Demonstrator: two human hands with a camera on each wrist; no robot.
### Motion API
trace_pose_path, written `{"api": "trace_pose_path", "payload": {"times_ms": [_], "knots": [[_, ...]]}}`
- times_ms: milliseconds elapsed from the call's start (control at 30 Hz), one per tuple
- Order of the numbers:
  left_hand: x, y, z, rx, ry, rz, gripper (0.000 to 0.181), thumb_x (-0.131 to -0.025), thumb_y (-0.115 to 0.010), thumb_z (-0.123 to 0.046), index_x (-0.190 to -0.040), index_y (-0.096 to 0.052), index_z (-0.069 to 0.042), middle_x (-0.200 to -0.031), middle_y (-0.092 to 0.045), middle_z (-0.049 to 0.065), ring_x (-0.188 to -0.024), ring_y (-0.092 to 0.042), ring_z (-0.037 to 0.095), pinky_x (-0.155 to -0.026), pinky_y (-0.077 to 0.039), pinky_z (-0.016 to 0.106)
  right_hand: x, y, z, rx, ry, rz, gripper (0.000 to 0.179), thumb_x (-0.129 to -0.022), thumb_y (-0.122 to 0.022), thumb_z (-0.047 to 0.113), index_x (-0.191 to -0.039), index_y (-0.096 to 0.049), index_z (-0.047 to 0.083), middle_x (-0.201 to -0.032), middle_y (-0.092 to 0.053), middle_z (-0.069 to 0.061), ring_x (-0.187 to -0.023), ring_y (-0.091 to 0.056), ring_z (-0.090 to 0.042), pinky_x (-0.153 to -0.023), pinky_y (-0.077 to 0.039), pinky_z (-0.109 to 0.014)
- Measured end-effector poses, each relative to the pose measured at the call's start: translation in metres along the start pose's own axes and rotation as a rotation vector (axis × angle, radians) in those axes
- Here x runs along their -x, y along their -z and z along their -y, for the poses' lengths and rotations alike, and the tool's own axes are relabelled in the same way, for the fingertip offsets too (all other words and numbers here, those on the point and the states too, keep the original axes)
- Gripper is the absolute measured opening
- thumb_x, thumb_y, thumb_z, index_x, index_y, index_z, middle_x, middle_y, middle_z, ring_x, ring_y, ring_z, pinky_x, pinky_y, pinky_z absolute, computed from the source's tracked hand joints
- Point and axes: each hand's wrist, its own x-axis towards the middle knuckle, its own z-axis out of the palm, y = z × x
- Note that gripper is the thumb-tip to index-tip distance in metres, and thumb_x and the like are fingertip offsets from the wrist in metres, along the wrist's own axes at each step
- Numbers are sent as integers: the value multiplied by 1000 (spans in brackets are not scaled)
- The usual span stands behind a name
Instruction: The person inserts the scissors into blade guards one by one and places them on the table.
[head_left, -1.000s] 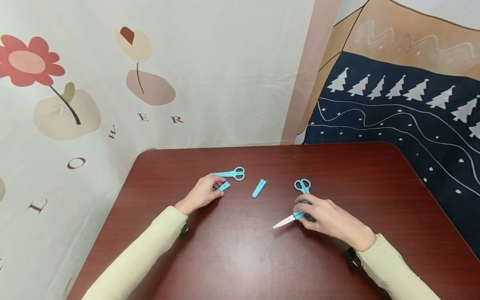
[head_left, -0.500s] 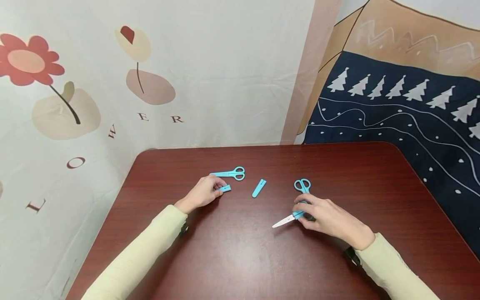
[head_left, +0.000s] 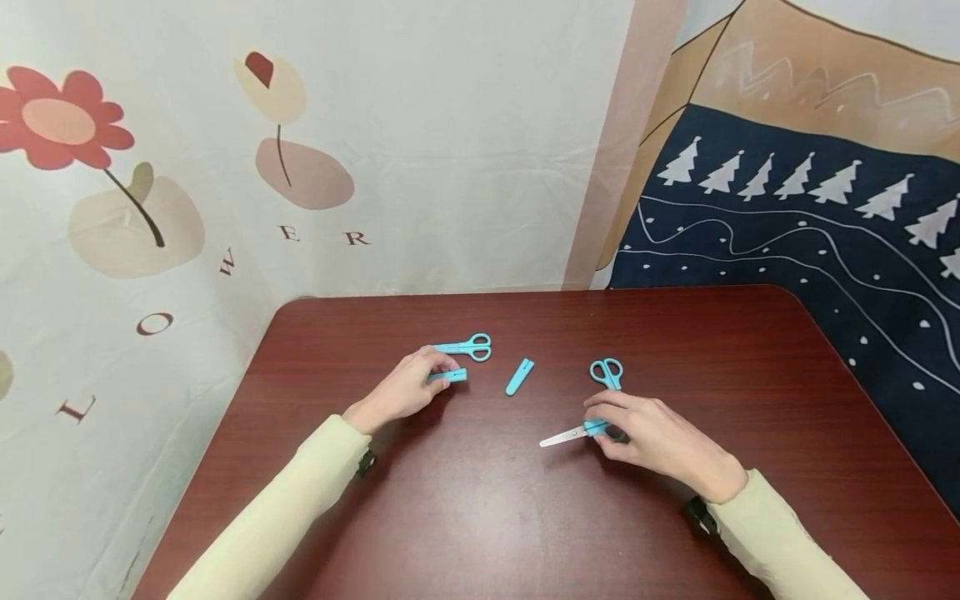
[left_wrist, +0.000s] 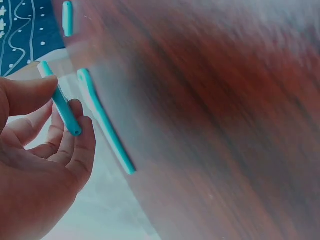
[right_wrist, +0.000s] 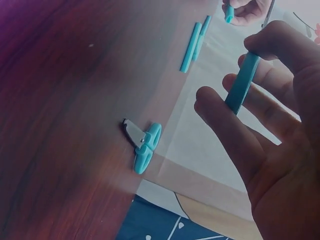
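My left hand (head_left: 408, 385) pinches a turquoise scissors cover (left_wrist: 62, 106) between thumb and fingers, its slotted end pointing right in the head view. Just behind that hand lies a pair of scissors (head_left: 456, 348) with its blades sheathed in turquoise. My right hand (head_left: 654, 437) grips a second pair of scissors by the turquoise handle (right_wrist: 243, 82); the bare metal blades (head_left: 562, 437) are together and point left toward the covered hand side. Beyond the right hand rests a third pair of scissors (right_wrist: 142, 145), blades bare, partly hidden in the head view.
A loose turquoise cover (head_left: 520, 377) lies slanted on the dark red wooden table (head_left: 480, 517), between the two hands. Printed cloth (head_left: 465, 167) hangs behind the table's far edge, and a navy cloth with white trees (head_left: 787, 225) hangs at the right.
The cover in my left hand has turned from slanted to nearly level and shifted slightly right. My right hand has tilted its scissors, so the blade tip rises a little and points more squarely left.
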Motion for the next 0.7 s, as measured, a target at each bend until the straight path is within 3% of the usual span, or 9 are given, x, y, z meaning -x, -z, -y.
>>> {"api": "trace_pose_path", "payload": {"times_ms": [133, 333, 700], "knots": [[5, -1, -8, 16, -35, -28, 15, -96, -71, -3, -111, -72, -8, -104, -68, 1, -99, -62, 20, -87, -51, 39, -2, -2, 2, 58, 16, -37, 26, -81, -82, 9, -103, -71, 16, -108, -66, 9, -89, -60, -5, -73, -56, -23], [14, 1, -22, 35, -60, -66, 17, -95, -72, -2, -111, -73, -9, -106, -67, 0, -88, -57, 16, -81, -49, 35, -6, -3, 5, 86, 10, -73, 26, -79, -80, 9, -102, -69, 16, -101, -63, 11, -86, -56, -4, -71, -54, -24], [33, -3, -41, 68, -105, -164, 23, -93, -74, 2, -112, -74, -12, -106, -63, -4, -88, -58, 14, -78, -51, 33, -13, -3, 13, 98, -74, -63, 25, -80, -81, 13, -101, -69, 16, -95, -61, 10, -78, -53, -3, -66, -53, -24]]}}
